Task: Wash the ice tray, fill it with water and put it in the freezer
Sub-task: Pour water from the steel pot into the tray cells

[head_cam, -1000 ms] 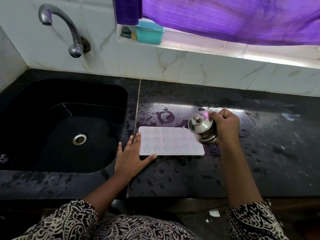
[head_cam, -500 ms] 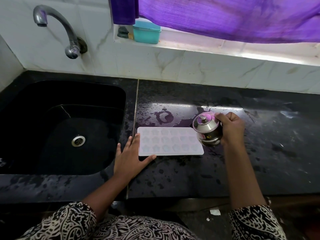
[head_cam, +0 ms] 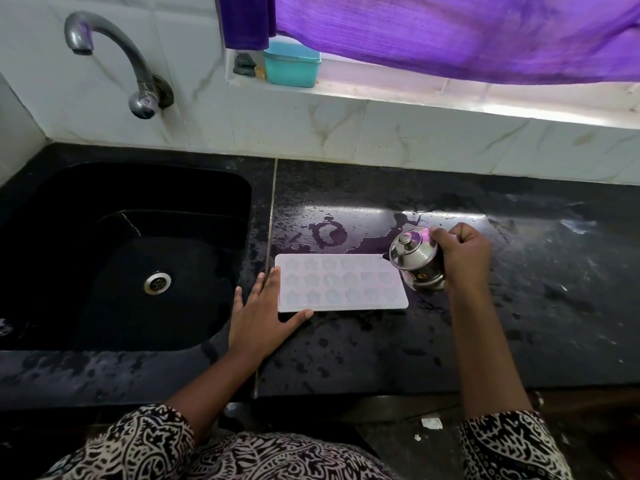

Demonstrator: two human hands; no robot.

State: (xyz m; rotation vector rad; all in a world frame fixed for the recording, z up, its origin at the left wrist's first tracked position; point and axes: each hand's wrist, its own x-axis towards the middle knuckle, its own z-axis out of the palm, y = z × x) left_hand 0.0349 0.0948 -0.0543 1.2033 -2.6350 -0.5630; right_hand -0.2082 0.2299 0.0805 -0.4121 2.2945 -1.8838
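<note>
While left hand point(head_cam: 258, 317) lies flat against white rectangular ice tray point(head_cam: 341, 287) | right hand point(head_cam: 464, 258) grips tilted shiny steel pot point(head_cam: 417, 263)

White ice tray point(head_cam: 341, 283) lies flat on wet black counter point(head_cam: 381, 341) — star-shaped cells.

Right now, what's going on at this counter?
A person stands at a wet black counter beside the sink. The left hand lies flat against the left end of the white tray, seemingly steadying it. The right hand grips a small lidded steel pot, tilted at the tray's right end. No stream of water shows, and whether the tray's cells hold water is hard to tell. The tap is not running.
</note>
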